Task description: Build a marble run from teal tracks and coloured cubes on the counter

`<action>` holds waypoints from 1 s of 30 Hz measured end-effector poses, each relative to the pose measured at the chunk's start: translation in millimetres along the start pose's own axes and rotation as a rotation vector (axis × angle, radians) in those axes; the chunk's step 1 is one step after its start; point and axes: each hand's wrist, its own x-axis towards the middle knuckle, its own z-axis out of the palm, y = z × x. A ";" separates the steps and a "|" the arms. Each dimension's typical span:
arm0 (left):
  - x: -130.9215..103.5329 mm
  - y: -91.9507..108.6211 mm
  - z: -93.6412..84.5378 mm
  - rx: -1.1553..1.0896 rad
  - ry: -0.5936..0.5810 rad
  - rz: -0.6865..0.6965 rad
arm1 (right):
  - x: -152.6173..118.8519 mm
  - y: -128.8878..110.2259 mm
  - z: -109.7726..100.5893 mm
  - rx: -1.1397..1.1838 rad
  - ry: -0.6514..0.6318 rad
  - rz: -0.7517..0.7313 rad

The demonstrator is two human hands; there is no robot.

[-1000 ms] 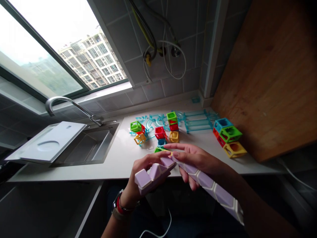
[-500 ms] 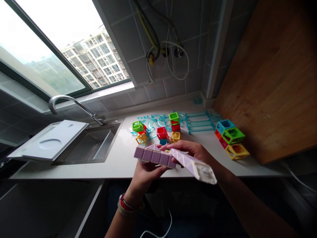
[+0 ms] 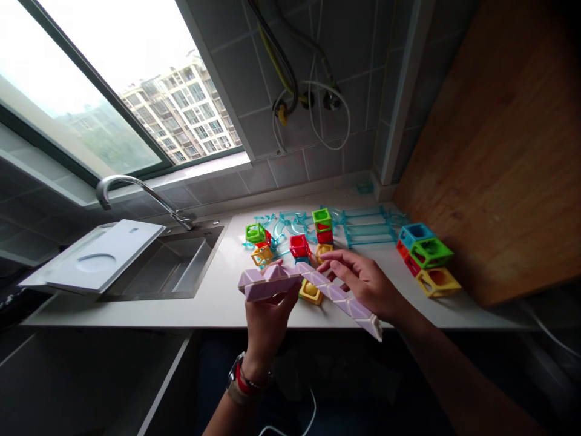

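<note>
A light purple snake puzzle (image 3: 336, 293), made of hinged triangular wedges with pale edges, is held above the counter's front edge. My left hand (image 3: 267, 320) grips its folded left part from below, the thumb up near the bend. The straight section slopes down to the right and ends in a whitish tip. Beside that section is my right hand (image 3: 370, 284), its fingers loosely bent and apart; no firm grip shows. Under the puzzle, a yellow open-frame cube (image 3: 311, 293) is partly hidden.
Stacked coloured frame cubes (image 3: 323, 221) and clear blue track pieces (image 3: 370, 230) lie behind the hands. Another cube stack (image 3: 429, 253) stands right, by a wooden board (image 3: 494, 151). At left are a sink (image 3: 167, 272), a tap (image 3: 136, 181) and a white panel (image 3: 104, 257).
The puzzle has turned in my left hand, its right end now showing edge-on. My right hand has loosened from the straight section and shifted slightly right. The yellow cube underneath shows more.
</note>
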 end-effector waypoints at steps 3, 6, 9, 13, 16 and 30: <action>-4.1 8.8 -3.2 0.233 -0.008 0.230 | -8.0 -11.0 5.5 0.221 -0.218 0.184; -7.8 18.2 -2.3 0.302 -0.030 0.331 | -13.8 -19.2 10.5 0.173 -0.199 0.190; -6.6 24.0 -4.1 0.311 -0.097 0.318 | -14.1 -20.4 7.9 0.080 -0.208 0.192; -1.6 27.8 -12.1 0.316 -0.244 0.257 | -10.2 -14.9 0.4 0.125 -0.350 0.256; -0.7 27.6 -15.0 0.277 -0.235 0.226 | -9.0 -11.4 2.8 0.174 -0.363 0.294; -2.3 22.0 -13.6 -0.153 -0.161 0.024 | -1.3 -3.6 17.2 0.528 -0.360 0.385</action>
